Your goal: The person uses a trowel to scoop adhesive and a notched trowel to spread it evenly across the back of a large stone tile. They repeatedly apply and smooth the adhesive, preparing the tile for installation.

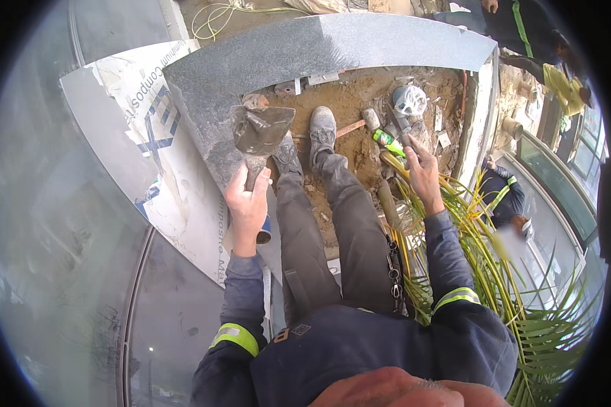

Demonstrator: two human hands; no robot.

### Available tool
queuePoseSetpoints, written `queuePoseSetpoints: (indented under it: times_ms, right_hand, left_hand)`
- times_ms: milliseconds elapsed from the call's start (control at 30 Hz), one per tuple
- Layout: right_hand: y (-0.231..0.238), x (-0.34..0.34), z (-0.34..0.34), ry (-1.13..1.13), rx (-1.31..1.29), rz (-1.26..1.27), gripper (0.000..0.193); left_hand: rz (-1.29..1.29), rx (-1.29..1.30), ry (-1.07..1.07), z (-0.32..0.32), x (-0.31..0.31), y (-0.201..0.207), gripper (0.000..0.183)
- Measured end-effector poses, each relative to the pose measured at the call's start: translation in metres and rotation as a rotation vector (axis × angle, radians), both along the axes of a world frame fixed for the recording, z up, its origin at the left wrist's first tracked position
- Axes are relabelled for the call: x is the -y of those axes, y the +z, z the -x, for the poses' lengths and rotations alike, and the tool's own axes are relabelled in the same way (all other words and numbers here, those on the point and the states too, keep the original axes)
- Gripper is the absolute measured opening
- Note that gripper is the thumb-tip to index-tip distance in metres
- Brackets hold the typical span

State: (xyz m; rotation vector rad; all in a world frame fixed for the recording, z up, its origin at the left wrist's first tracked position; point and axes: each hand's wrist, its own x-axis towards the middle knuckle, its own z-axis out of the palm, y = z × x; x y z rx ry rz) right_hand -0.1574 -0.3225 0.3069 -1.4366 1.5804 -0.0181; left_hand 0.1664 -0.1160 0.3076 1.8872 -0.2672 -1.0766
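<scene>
My left hand [248, 207] is closed round the handle of a wide putty knife [263, 129]. Its broad blade carries dark grey smears and points away from me, over the grey sheet's inner edge. My right hand [424, 173] grips a dark, narrow hand tool [398, 121], whose exact kind I cannot make out. That tool's far end lies beside a round, whitish, plastic-looking object [409, 100]. Below and left of the tool lies a green bottle [388, 142]. Close by is a mallet [371, 119] with a pale head and reddish handle.
A curved grey sheet [400, 44] borders the dirt [360, 88] where my feet stand. A white printed panel [173, 163] leans at left against glass. Palm fronds [482, 251] crowd my right arm. Other people [502, 193] are at the right and upper right.
</scene>
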Motion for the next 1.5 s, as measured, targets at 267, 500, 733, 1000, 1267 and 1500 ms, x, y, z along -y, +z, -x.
queuePoseSetpoints:
  times_ms: [267,500,733,1000,1267,1500]
  right_hand:
    - [0.105,0.045,0.031,0.055,-0.073,0.247,0.038]
    - [0.129,0.145,-0.049,0.509,0.143,0.451,0.034]
    - [0.133,0.287,-0.058,1.019,0.186,0.785,0.046]
    - [0.136,0.337,-0.073,1.166,0.167,0.891,0.052]
    - [0.095,0.293,-0.104,1.146,-0.054,0.966,0.047]
    - [0.022,0.264,-0.103,1.143,-0.261,0.891,0.037]
  left_hand:
    - [0.099,0.29,-0.357,-0.032,0.08,0.04,0.031]
    - [0.099,0.384,-0.471,-0.028,0.179,0.044,0.027]
    - [0.093,0.419,-0.72,-0.026,0.28,0.071,0.036]
    - [0.292,0.588,-0.885,-0.033,0.34,0.066,0.035]
    - [0.633,0.92,-0.971,-0.075,0.32,0.008,0.027]
    - [0.531,0.656,-0.726,-0.079,0.296,-0.062,0.033]
